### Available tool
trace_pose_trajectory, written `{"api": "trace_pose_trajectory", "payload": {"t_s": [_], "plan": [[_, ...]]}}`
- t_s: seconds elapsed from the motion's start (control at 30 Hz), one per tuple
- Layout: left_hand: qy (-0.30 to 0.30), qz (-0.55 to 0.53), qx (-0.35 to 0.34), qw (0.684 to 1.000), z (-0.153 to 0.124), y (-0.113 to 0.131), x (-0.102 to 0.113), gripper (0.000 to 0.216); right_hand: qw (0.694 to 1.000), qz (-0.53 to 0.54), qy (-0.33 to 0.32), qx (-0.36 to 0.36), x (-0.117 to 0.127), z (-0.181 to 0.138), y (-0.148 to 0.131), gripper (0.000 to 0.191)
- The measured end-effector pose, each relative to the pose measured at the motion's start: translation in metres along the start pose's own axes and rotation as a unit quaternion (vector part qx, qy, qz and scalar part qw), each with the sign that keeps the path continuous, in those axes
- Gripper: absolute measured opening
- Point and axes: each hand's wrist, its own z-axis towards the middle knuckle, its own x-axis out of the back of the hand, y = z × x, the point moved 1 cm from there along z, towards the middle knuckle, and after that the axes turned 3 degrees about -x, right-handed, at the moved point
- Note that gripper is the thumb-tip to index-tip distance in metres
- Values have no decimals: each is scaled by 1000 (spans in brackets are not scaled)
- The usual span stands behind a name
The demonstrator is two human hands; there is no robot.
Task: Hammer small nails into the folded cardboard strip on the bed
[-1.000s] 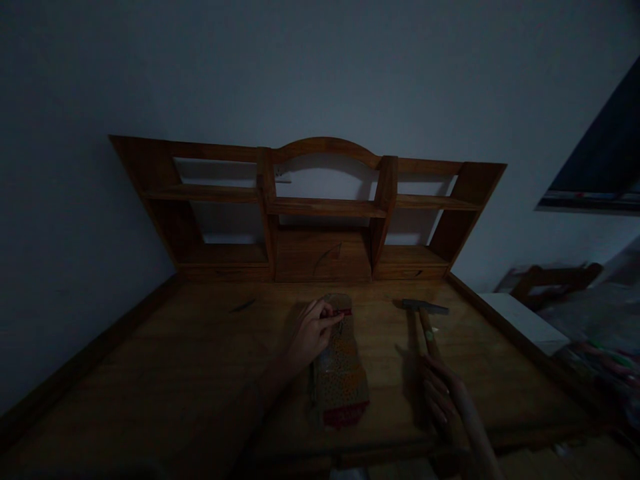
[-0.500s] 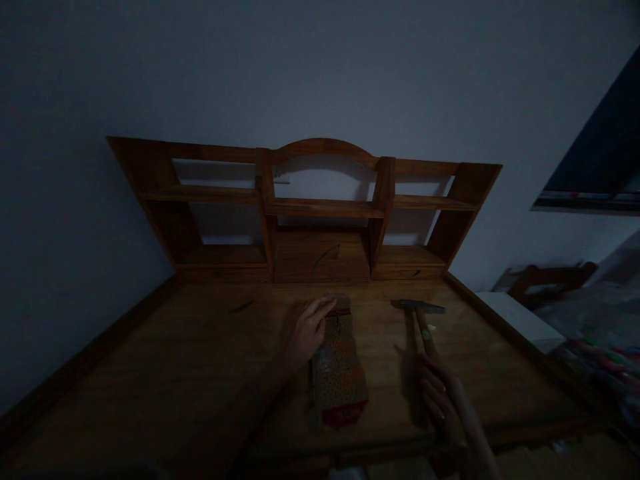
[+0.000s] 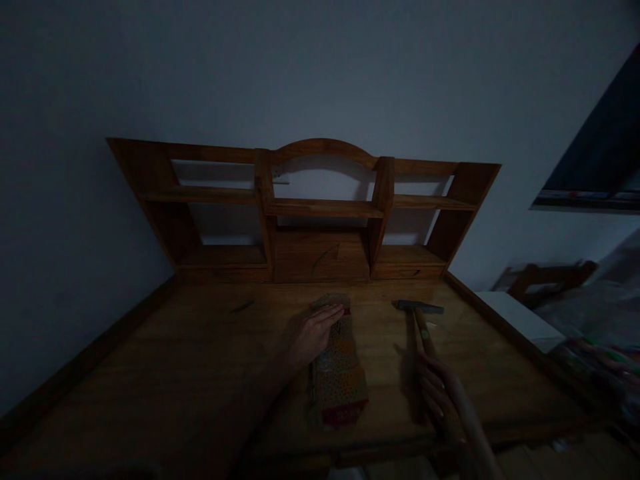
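In dim light, a patterned pouch (image 3: 339,373) with red ends lies flat on the wooden desk (image 3: 175,360). My left hand (image 3: 313,333) rests on its far end, fingers stretched out flat and together. My right hand (image 3: 437,393) is wrapped round the wooden handle of a hammer (image 3: 420,320). The hammer lies on the desk to the right of the pouch, its metal head pointing away from me.
A wooden shelf unit (image 3: 320,213) with several open compartments and an arched top stands at the back of the desk against a pale wall. A small dark mark (image 3: 243,307) shows on the desk at left. Cluttered furniture (image 3: 550,277) sits off the right edge.
My left hand went from pinching the pouch's far red end to lying flat on it with fingers extended. The right hand and hammer stayed almost still.
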Motion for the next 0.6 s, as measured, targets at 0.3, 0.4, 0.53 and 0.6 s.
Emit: {"api": "trace_pose_trajectory", "payload": {"t_s": [0.3, 0.4, 0.53, 0.6], "plan": [[-17, 16, -11, 1000, -1, 2, 2, 59, 1000, -20, 6, 14, 4, 3, 0, 15], [10, 28, -12, 999, 0, 3, 2, 59, 1000, -19, 3, 23, 5, 3, 2, 13], [86, 63, 73, 992, 6, -11, 17, 56, 999, -22, 3, 43, 7, 0, 6, 20], [134, 95, 161, 973, 5, -32, 37, 46, 998, -28, 2, 50, 10, -2, 9, 28]]}}
